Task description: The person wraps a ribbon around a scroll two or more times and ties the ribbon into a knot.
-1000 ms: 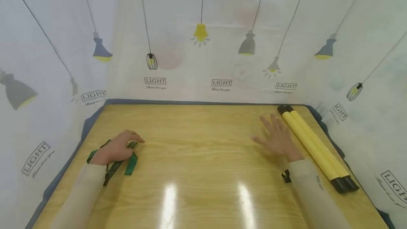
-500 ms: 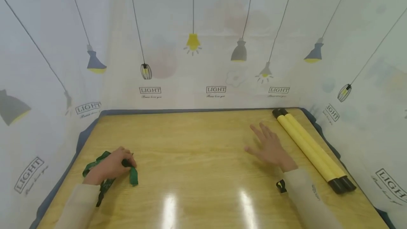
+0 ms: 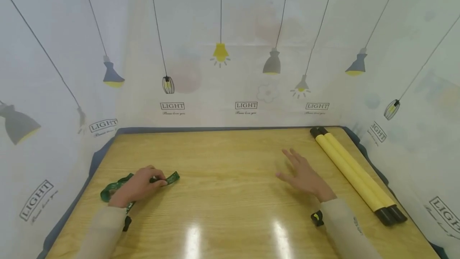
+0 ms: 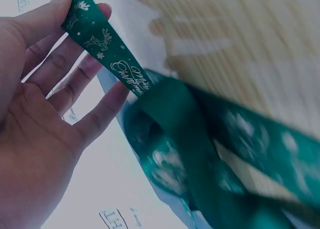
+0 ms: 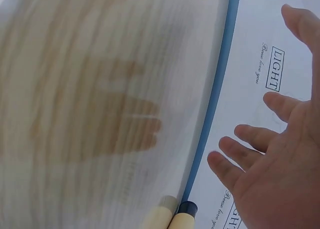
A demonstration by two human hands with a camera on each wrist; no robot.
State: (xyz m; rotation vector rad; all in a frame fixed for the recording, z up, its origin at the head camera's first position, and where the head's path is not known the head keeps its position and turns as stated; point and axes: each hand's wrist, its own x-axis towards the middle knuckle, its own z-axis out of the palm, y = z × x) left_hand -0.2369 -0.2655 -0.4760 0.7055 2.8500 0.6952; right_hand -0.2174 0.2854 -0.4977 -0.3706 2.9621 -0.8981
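At the left of the table, my left hand (image 3: 138,185) pinches a green ribbon (image 3: 173,178) between thumb and fingers. A short end sticks out to the right, while loops lie behind and under the hand. The left wrist view shows white Christmas lettering and figures printed on the ribbon (image 4: 107,44), and its looped part is blurred near the camera. My right hand (image 3: 303,177) hovers over the right half of the table with its fingers spread, holding nothing. In the right wrist view the palm of that hand (image 5: 280,164) shows, apart from the table.
Two yellow rods (image 3: 346,171) with black ends lie side by side along the right edge of the wooden table (image 3: 223,171). White sheeting (image 3: 201,63) printed with lamps stands around the back and sides. Small black pieces (image 3: 317,218) hang by both wrists.
The left hand has taken hold of the ribbon and drawn its end to the right. My right hand stays spread, about where it was. The head view has shifted slightly.
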